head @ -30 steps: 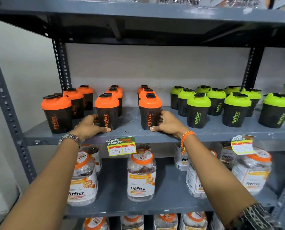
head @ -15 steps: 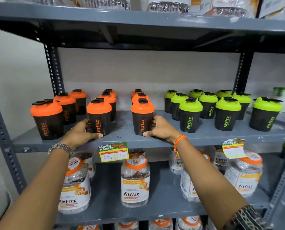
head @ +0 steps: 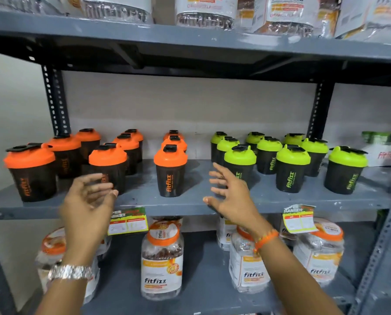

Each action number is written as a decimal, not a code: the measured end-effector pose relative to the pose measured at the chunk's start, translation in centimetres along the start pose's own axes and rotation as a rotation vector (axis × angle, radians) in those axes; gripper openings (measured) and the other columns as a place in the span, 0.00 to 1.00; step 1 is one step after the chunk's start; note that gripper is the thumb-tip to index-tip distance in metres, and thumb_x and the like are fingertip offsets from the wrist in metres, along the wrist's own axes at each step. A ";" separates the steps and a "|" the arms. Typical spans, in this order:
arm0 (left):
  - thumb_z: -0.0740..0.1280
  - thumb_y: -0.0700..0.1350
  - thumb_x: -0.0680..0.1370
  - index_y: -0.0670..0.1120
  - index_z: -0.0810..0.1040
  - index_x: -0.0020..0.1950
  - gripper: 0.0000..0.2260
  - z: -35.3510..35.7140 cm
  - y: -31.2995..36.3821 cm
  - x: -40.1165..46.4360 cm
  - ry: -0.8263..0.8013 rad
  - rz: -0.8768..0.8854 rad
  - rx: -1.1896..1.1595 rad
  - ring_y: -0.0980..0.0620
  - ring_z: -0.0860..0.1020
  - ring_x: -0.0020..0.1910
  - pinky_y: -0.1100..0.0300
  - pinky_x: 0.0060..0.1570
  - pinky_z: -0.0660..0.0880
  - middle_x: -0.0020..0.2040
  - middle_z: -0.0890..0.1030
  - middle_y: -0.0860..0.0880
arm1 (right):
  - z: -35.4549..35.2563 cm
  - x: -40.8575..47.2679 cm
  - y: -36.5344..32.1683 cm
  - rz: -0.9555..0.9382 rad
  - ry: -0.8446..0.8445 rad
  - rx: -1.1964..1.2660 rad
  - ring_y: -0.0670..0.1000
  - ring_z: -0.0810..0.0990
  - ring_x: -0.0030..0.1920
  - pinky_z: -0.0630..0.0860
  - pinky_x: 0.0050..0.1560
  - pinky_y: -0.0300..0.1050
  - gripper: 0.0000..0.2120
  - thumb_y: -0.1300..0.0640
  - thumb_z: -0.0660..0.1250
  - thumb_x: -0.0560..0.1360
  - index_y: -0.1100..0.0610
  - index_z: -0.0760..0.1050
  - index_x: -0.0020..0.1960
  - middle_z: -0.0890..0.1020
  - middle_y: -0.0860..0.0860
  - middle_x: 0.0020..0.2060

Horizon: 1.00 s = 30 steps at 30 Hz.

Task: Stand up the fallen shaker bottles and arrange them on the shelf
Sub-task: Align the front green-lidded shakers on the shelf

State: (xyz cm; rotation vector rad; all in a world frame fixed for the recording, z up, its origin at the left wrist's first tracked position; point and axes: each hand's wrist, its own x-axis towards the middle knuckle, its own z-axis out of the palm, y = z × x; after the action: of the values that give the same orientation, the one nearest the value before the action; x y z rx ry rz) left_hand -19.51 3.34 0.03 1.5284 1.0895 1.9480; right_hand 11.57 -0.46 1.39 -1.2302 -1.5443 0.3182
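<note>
A: Shaker bottles (head: 170, 170) — where are they sitting?

B: I'm seeing them all standing upright on the middle shelf (head: 144, 202), orange-lidded ones on the left, green-lidded bottles (head: 292, 169) on the right.

A: And the hands?

B: I'm watching the left hand (head: 88, 201) hovering in front of the shelf edge, its grip wide and holding nothing. The right hand (head: 229, 195) is hanging beside it, fingers spread, touching no bottle.
</note>
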 end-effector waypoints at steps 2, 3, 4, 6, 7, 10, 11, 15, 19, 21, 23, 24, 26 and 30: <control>0.74 0.33 0.73 0.62 0.78 0.52 0.23 2.7 1.5 -2.2 -0.079 0.032 -0.039 0.59 0.85 0.45 0.71 0.47 0.78 0.46 0.85 0.52 | -2.5 -2.0 0.8 -0.107 0.173 0.059 0.47 0.82 0.55 0.82 0.51 0.41 0.35 0.60 0.79 0.66 0.48 0.74 0.71 0.82 0.48 0.58; 0.75 0.33 0.72 0.62 0.78 0.52 0.23 4.4 2.2 -3.1 -0.133 0.045 -0.044 0.59 0.85 0.45 0.71 0.47 0.78 0.46 0.85 0.52 | -4.2 -2.8 1.3 -0.139 0.271 0.077 0.48 0.83 0.51 0.82 0.48 0.39 0.30 0.59 0.78 0.67 0.46 0.77 0.66 0.83 0.48 0.54; 0.76 0.33 0.72 0.60 0.78 0.54 0.23 6.2 2.9 -3.8 -0.194 0.055 -0.040 0.59 0.84 0.46 0.71 0.48 0.78 0.46 0.85 0.52 | -5.9 -3.2 1.8 -0.157 0.372 0.092 0.47 0.83 0.48 0.81 0.46 0.39 0.26 0.60 0.78 0.67 0.45 0.78 0.62 0.83 0.49 0.51; 0.78 0.35 0.70 0.55 0.76 0.59 0.24 10.2 4.1 -4.9 -0.367 0.028 -0.031 0.58 0.84 0.50 0.69 0.51 0.78 0.51 0.84 0.52 | -10.0 -3.8 3.2 -0.140 0.545 0.103 0.46 0.81 0.44 0.80 0.45 0.42 0.24 0.63 0.79 0.68 0.46 0.77 0.58 0.81 0.50 0.47; 0.78 0.35 0.70 0.52 0.74 0.63 0.26 11.9 4.5 -5.2 -0.473 -0.021 -0.039 0.57 0.83 0.54 0.68 0.53 0.77 0.55 0.83 0.50 | -11.8 -3.9 4.0 -0.112 0.602 0.102 0.46 0.79 0.43 0.79 0.45 0.45 0.25 0.65 0.80 0.67 0.48 0.75 0.58 0.80 0.50 0.46; 0.76 0.33 0.72 0.46 0.66 0.72 0.32 16.8 5.4 -5.6 -0.761 -0.212 -0.081 0.48 0.76 0.67 0.60 0.64 0.73 0.68 0.75 0.43 | -16.2 -3.8 6.1 -0.011 0.627 -0.019 0.48 0.78 0.47 0.78 0.49 0.48 0.32 0.65 0.82 0.65 0.52 0.70 0.62 0.76 0.50 0.50; 0.75 0.33 0.73 0.45 0.64 0.75 0.34 18.2 5.6 -5.5 -0.812 -0.247 -0.070 0.48 0.73 0.71 0.57 0.68 0.72 0.72 0.72 0.42 | -17.3 -3.6 6.8 0.028 0.601 -0.066 0.50 0.77 0.51 0.78 0.53 0.47 0.35 0.63 0.83 0.64 0.53 0.68 0.64 0.75 0.50 0.52; 0.69 0.29 0.76 0.43 0.54 0.81 0.39 22.1 5.6 -4.1 -0.878 -0.264 -0.020 0.45 0.66 0.78 0.49 0.75 0.66 0.78 0.65 0.41 | -20.5 -1.6 8.5 0.175 0.411 -0.201 0.54 0.73 0.63 0.74 0.66 0.50 0.49 0.60 0.84 0.62 0.59 0.61 0.75 0.71 0.56 0.64; 0.63 0.24 0.76 0.44 0.57 0.80 0.35 24.2 4.9 -2.6 -0.933 -0.232 -0.037 0.44 0.72 0.73 0.59 0.64 0.75 0.70 0.74 0.44 | -22.6 0.3 9.2 0.325 0.020 -0.154 0.52 0.69 0.70 0.70 0.66 0.48 0.52 0.59 0.83 0.65 0.59 0.54 0.78 0.68 0.53 0.71; 0.63 0.24 0.76 0.45 0.55 0.80 0.37 24.8 4.4 -2.1 -0.961 -0.244 -0.038 0.43 0.74 0.72 0.59 0.62 0.75 0.67 0.76 0.44 | -23.3 0.7 9.6 0.333 -0.051 -0.061 0.44 0.74 0.65 0.74 0.61 0.40 0.47 0.60 0.81 0.67 0.57 0.56 0.77 0.70 0.47 0.67; 0.64 0.24 0.76 0.46 0.52 0.81 0.40 25.1 4.0 -1.8 -0.983 -0.273 -0.020 0.45 0.76 0.69 0.59 0.62 0.76 0.67 0.77 0.43 | -23.7 1.2 10.0 0.325 -0.076 0.003 0.35 0.80 0.55 0.78 0.50 0.32 0.41 0.64 0.80 0.68 0.57 0.60 0.73 0.75 0.46 0.64; 0.65 0.24 0.76 0.47 0.51 0.81 0.40 25.2 3.8 -1.8 -0.994 -0.275 -0.001 0.47 0.77 0.67 0.60 0.62 0.76 0.66 0.77 0.43 | -23.8 1.4 10.2 0.329 -0.090 0.032 0.35 0.81 0.53 0.79 0.48 0.32 0.38 0.66 0.79 0.69 0.57 0.62 0.71 0.77 0.47 0.63; 0.68 0.26 0.76 0.49 0.52 0.79 0.40 25.4 3.5 -1.9 -1.011 -0.259 0.058 0.50 0.78 0.64 0.58 0.66 0.75 0.65 0.79 0.44 | -24.2 1.9 10.7 0.350 -0.123 0.083 0.35 0.82 0.50 0.80 0.45 0.33 0.34 0.71 0.77 0.69 0.55 0.64 0.67 0.79 0.47 0.60; 0.74 0.33 0.74 0.47 0.53 0.78 0.40 25.8 2.8 -2.1 -0.973 -0.226 0.142 0.50 0.79 0.64 0.49 0.71 0.72 0.65 0.80 0.45 | -24.3 2.8 11.3 0.330 -0.170 0.030 0.36 0.81 0.52 0.79 0.45 0.30 0.36 0.73 0.77 0.68 0.57 0.66 0.70 0.80 0.44 0.55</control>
State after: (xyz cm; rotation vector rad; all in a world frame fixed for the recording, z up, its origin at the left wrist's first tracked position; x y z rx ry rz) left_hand 5.93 8.23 3.06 1.9700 0.8829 0.7750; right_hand 38.32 -2.72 3.87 -1.4657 -1.4690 0.6735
